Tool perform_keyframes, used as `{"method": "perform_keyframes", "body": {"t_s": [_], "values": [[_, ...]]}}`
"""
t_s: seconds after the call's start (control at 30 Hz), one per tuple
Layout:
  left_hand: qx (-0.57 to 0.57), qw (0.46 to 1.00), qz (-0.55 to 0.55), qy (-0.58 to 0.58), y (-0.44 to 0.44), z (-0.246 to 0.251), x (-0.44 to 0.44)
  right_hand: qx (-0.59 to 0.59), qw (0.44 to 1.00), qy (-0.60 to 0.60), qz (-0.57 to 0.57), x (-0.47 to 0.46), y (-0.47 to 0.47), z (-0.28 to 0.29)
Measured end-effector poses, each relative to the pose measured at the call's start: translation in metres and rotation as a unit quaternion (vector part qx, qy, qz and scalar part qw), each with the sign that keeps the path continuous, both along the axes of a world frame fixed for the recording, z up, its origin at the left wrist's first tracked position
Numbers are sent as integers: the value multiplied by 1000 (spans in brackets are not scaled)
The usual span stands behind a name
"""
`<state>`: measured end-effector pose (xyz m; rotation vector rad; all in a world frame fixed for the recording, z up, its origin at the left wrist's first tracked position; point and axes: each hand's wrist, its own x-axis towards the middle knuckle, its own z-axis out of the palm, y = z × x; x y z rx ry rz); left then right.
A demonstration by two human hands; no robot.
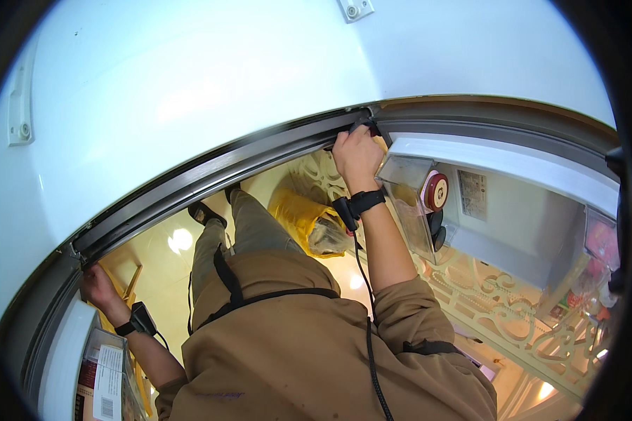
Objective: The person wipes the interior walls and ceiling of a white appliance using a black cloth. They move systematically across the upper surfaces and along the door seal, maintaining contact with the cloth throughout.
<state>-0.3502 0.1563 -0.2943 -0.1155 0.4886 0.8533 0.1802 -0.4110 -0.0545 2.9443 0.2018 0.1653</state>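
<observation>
My right hand (359, 153) is raised at the upper middle, its fingers curled around a small dark object (366, 125) at the corner of the fridge's grey door frame (216, 176). What that object is cannot be told. My left hand (99, 287) is at the frame's left corner, its fingers partly hidden behind the frame's edge. Both wrists wear black straps with small black devices. Beyond the frame spreads the white interior wall (189, 79) of what looks like a refrigerator.
An open door (505, 158) with clear bins of jars is at right; another door shelf (66, 347) with boxes is at lower left. A yellow plastic bag (300, 218) lies on the floor by my legs. A cream scrollwork partition (484, 294) stands behind the right door.
</observation>
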Motion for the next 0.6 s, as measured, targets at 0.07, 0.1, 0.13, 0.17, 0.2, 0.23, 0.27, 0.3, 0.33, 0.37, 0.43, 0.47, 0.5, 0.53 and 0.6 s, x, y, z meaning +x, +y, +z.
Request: {"method": "perform_keyframes", "body": {"t_s": [0.07, 0.1, 0.13, 0.17, 0.2, 0.23, 0.27, 0.3, 0.33, 0.37, 0.43, 0.47, 0.5, 0.53, 0.6], "values": [[134, 981, -120, -65, -4, -1, 1, 20, 1000, -15, 19, -5, -2, 1], [205, 963, -158, -78, -7, -1, 2, 18, 1000, 10, 12, -9, -2, 2], [199, 963, -161, -89, -9, 0, 1, 33, 999, 5, 27, -10, -2, 4], [195, 963, -154, -100, -10, -1, 2, 37, 998, 32, 25, -13, -2, 6], [190, 964, -150, -107, -11, -1, -1, 38, 999, 39, -5, -11, 0, 7], [184, 965, -147, -115, -10, -2, -3, 40, 999, 19, 12, -12, 1, 8], [181, 965, -143, -128, -7, -7, -3, 31, 999, 18, -5, -9, 4, 8], [194, 968, -133, -81, -3, -11, -4, 23, 998, 34, -39, -7, 6, 7], [175, 976, -130, -16, 1, -18, -5, -13, 998, 46, -52, -4, 8, 5], [170, 971, -122, 112, 7, -23, -6, -27, 995, 60, -78, 1, 10, 4], [87, 986, -84, 113, 13, -33, -6, -49, 997, 38, -53, 6, 12, -1], [4, 998, -56, -10, 14, -36, -6, -69, 994, 38, -69, 7, 11, -3], [0, 989, -81, -125, 13, -37, -4, -73, 995, 32, -66, 9, 11, -4], [-77, 975, -76, -193, 12, -35, -2, -72, 994, 48, -64, 10, 9, -4], [-86, 954, -128, -258, 5, -29, 7, -32, 998, 31, -53, 11, 5, -3]]}}
